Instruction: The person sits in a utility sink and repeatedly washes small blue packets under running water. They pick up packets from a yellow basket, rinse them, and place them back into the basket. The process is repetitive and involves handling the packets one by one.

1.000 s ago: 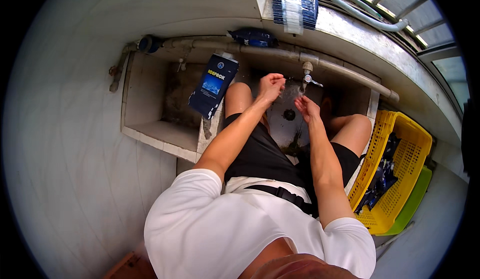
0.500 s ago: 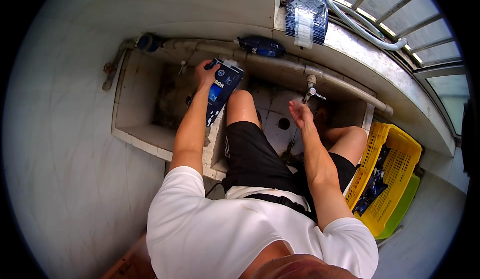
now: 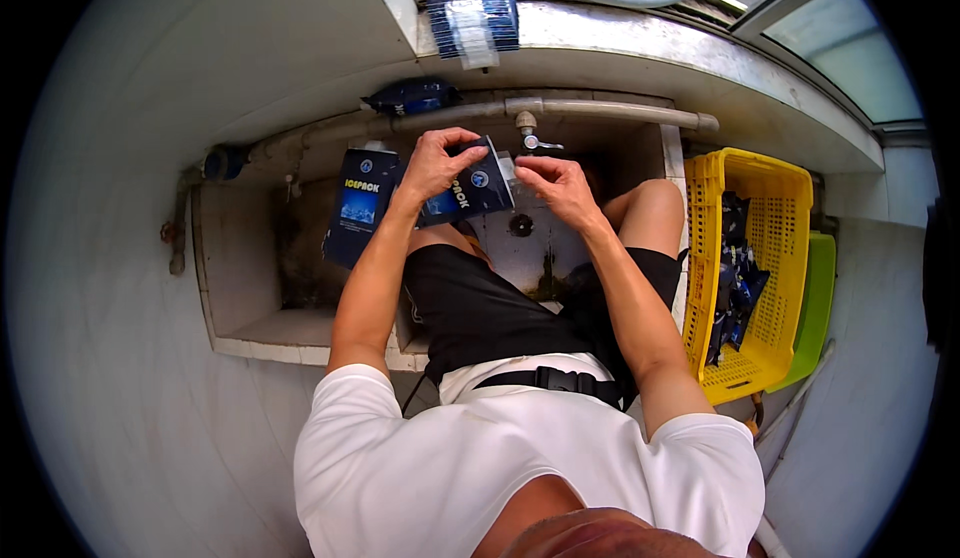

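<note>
My left hand [image 3: 440, 166] is closed on the upper edge of a flat dark blue ice pack pouch [image 3: 465, 196], which lies tilted over my left thigh. A clear plastic tab [image 3: 506, 172] sticks out of the pouch's right end. My right hand [image 3: 562, 190] is at that tab, thumb and fingers pinched together on it. Just left of my left hand, more flat ice pack pouches [image 3: 358, 203] lean at the divider between the basins. Behind my right fingertips is a metal tap [image 3: 530, 138].
A tiled double sink [image 3: 240, 344] surrounds my legs, with a pipe [image 3: 600, 108] along its back. A plump pouch [image 3: 412, 96] rests on the pipe. Taped pouches [image 3: 472, 18] lie on the ledge. At right, a yellow crate [image 3: 770, 258] holds several dark packs, beside a green bin [image 3: 815, 298].
My left hand has lifted one pouch off the others and moved it right. My right hand has left the tap, moved left and closed at the pouch's tab. The view has shifted right.
</note>
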Motion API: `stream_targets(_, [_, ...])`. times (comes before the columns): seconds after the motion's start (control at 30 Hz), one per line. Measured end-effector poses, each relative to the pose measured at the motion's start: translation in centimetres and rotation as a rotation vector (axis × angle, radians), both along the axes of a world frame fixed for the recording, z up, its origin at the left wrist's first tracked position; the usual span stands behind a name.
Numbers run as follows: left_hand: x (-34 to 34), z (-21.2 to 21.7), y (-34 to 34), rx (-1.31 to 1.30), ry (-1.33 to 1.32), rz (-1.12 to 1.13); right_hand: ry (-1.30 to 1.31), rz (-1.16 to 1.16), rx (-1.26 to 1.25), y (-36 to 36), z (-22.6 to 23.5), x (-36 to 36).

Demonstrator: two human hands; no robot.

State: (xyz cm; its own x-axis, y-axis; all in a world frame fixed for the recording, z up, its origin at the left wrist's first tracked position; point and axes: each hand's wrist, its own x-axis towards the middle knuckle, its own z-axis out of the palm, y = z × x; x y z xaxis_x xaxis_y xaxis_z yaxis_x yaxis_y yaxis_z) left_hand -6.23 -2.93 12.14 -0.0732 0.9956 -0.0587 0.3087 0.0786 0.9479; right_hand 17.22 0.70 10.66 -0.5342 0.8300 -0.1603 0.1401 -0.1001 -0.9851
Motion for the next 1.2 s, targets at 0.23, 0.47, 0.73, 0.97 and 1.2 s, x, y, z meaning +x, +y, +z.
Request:
stream_targets(0.23, [4.2,-1.7,0.5,-0.021,-0.15,-0.127,0.011,0.031,-0.259,-0.1,-0.8,3.9])
stream_targets(0.47, [8.8,-1.3,-2.4,0.059,0.053,0.189,0.042,-0.046,-0.332,-0.6,-1.2,4.2])
stream_targets(0.73, [9.3,-7.1,-4.3,-0.498,-0.694,0.06,-0.033,0.065,-0.395,-1.1,-3.4,4.5])
stream_targets(0.97, [9.7,-10.6,-4.4,-0.35,-0.622,0.021,-0.18,0.075,-0.264,-1.2,-6.1,3.2])
stream_targets(1.2, [9.8,-12.3,-4.5,-0.285,-0.45,0.055,-0.337,-0.011,-0.274,-0.8,-7.5,3.4])
